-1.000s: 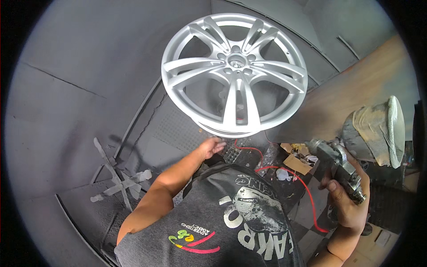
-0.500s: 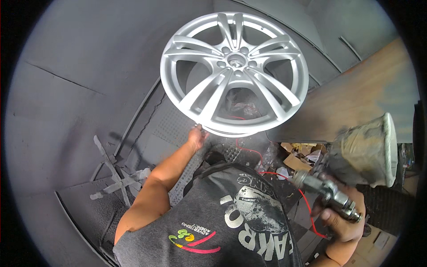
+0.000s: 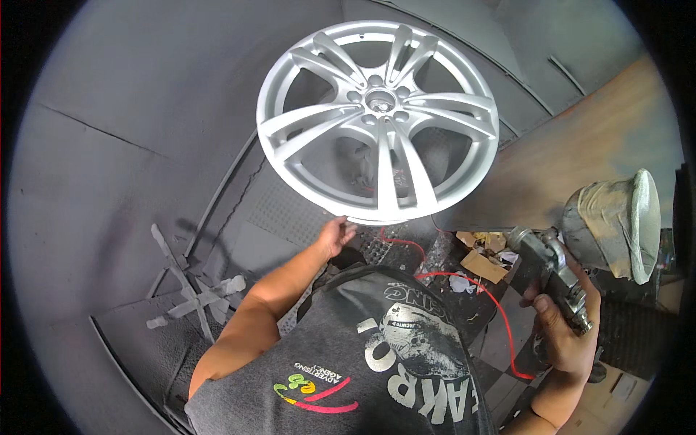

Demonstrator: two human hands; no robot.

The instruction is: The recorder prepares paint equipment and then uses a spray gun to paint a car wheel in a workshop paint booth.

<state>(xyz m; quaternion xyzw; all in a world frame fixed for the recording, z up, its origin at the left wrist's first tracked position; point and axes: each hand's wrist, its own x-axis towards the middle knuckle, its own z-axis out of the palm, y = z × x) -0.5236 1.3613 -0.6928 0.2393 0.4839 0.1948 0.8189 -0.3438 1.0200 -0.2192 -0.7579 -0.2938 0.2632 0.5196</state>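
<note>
A silver alloy wheel (image 3: 382, 156) with paired spokes lies face up at the top centre. What holds it up is hidden beneath it. My left hand (image 3: 338, 236) is at the near edge of its rim, palm partly upward, fingers loosely stretched and apart; the fingertips reach the rim's underside. Off to the right, my right hand (image 3: 562, 330) grips a metal spray gun (image 3: 554, 272) by its handle. A paint-crusted, taped cup (image 3: 605, 228) sits on the gun, tilted to the right. The gun's nozzle points up and left, apart from the wheel.
A red air hose (image 3: 504, 319) curves over the floor below the gun. Behind the gun leans a brown board (image 3: 573, 145). Cardboard scraps (image 3: 484, 265) lie beneath it. A taped cross-shaped stand (image 3: 196, 296) is at the left, beside grey walls (image 3: 138, 145).
The wheel has turned counterclockwise, its small rim hole passing leftward. My left hand has slid right along the near rim, its fingers loosening. The spray gun has risen slightly and shifted right.
</note>
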